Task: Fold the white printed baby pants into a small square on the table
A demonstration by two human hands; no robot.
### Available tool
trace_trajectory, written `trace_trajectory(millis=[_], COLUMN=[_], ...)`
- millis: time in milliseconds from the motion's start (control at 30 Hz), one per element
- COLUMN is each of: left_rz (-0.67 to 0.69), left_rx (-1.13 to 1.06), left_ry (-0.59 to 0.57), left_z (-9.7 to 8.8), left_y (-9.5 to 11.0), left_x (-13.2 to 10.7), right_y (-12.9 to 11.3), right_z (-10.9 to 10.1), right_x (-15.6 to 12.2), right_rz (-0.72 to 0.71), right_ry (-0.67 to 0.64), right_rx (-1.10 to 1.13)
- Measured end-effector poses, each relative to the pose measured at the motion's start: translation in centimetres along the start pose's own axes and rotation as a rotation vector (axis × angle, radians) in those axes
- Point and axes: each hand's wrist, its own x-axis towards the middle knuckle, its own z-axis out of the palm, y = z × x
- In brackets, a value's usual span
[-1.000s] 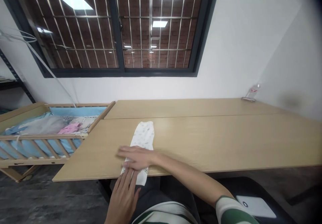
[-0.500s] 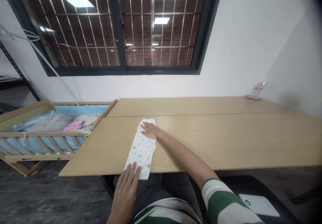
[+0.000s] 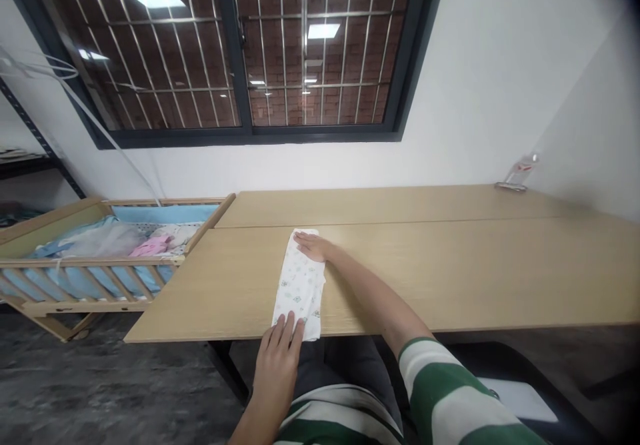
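A white cloth [image 3: 299, 288] with a small green and grey print lies folded into a long strip on the wooden table. Its near end reaches slightly over the front edge. My right hand [image 3: 312, 247] rests flat on the far end, fingers stretched to the left. At the near end, my left hand [image 3: 281, 358] lays its extended fingertips on the cloth's left corner, the palm staying off the table's edge. Whether my left thumb is beneath the cloth is hidden.
The wooden table [image 3: 450, 271] runs along under a barred window [image 3: 245, 137]. A wooden crib [image 3: 95, 306] with blue lining and bedding adjoins it on the left. A clear bottle [image 3: 525, 168] stands at the back right. A white device [image 3: 520, 399] lies on a black chair [image 3: 480, 358].
The cloth has shifted to the right and slightly away from me along the table. Both hands have moved with it, staying flat on its two ends.
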Motion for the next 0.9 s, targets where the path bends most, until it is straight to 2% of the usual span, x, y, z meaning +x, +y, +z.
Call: trace_trajectory(millis=[133, 233, 367, 533, 667, 800, 900], left_rz=[-0.037, -0.04, 0.031, 0.064, 0.119, 0.144, 0.154], left_rx=[-0.022, -0.081, -0.22, -0.322, -0.355, -0.376, -0.445], left_ry=[-0.005, -0.022, -0.067, -0.107, -0.079, -0.045, -0.05], left_z=[0.1, -0.2, -0.7, -1.4, -1.5, -1.8, -3.0], left_y=[2.7, 3.0, 0.7, -2.4, -3.1, -3.0, -2.5], left_x=[1.7, 1.9, 1.7, 1.8, 1.5, 1.3, 1.5], right_y=[0.2, -0.7, -3.8, -9.6, -12.7, -13.1, -13.2], right_z=[-1.5, -2.1, -2.6, -3.2, -1.9, 1.1, 2.5], right_x=[-1.9, -3.8, -7.9, -15.3, -20.6, -23.8, -25.3], right_rz=[0.006, -0.001, -0.047, -0.068, -0.075, -0.095, -0.116], right_ry=[0.094, 0.202, 0.252, 0.129, 0.107, 0.183, 0.283], right_rx=[-0.112, -0.173, -0.065, 0.248, 0.224, 0.073, 0.081])
